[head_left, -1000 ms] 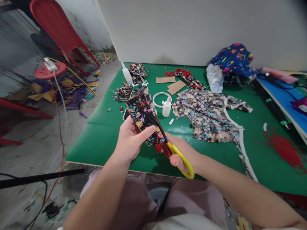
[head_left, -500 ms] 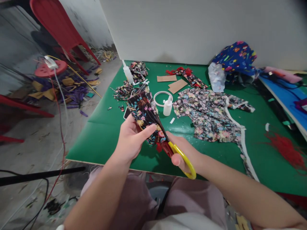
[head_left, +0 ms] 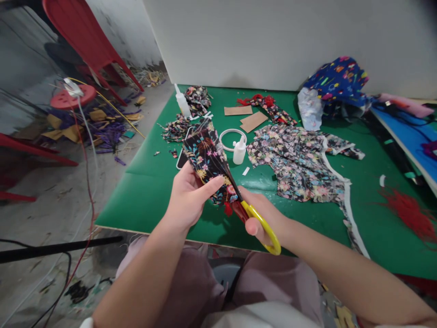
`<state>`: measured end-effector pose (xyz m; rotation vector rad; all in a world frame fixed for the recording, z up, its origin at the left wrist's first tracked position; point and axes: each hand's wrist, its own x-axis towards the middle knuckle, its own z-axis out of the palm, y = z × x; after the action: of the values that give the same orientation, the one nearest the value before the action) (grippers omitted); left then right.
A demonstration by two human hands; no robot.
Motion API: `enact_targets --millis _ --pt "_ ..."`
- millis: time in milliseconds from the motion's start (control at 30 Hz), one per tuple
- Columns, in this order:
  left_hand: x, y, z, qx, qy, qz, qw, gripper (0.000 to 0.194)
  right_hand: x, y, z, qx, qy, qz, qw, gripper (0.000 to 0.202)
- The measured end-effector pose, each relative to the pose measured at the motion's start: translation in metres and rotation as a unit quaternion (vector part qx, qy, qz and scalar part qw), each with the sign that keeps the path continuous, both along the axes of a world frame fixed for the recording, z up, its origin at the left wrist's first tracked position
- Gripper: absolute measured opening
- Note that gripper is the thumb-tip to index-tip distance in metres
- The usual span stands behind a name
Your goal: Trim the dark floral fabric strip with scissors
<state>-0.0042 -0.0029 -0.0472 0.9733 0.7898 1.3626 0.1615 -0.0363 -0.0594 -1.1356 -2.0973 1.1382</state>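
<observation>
Well, far left: red stool [head_left: 82,96], red plastic chair [head_left: 80,34]. On table: white nozzle bottle [head_left: 183,105] leaning beside floral scraps [head_left: 198,101]; then white ring [head_left: 223,146], squat white bottle [head_left: 239,154] just beyond scissors, brown card pieces [head_left: 254,122], cut floral garment [head_left: 300,168], blue patterned cloth [head_left: 337,86], red thread tangle [head_left: 409,216] far right.

Left hand [head_left: 186,198] pinching folded black floral cloth [head_left: 208,157], thumb on top, above table's near half. Right hand [head_left: 261,212] closed round yellow-handled scissors [head_left: 252,212], blades along cloth's right edge; blade gap unclear.

Near edge of green table [head_left: 146,196] just below hands; green surface between left hand and left edge.
</observation>
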Motion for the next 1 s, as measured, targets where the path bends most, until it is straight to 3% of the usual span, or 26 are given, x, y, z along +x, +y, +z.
enact_targets --millis 333,1000 --pt "0.0022 -0.0003 0.0017 -0.016 -0.005 0.002 1.000 0.032 -0.0002 -0.0008 -0.0021 0.022 0.001 -0.004 1.000 0.093" --pt "0.0024 -0.0008 0.0030 -0.023 0.026 0.013 0.999 0.033 -0.0017 -0.0048 0.0020 -0.009 0.002 -0.028 1.000 0.087"
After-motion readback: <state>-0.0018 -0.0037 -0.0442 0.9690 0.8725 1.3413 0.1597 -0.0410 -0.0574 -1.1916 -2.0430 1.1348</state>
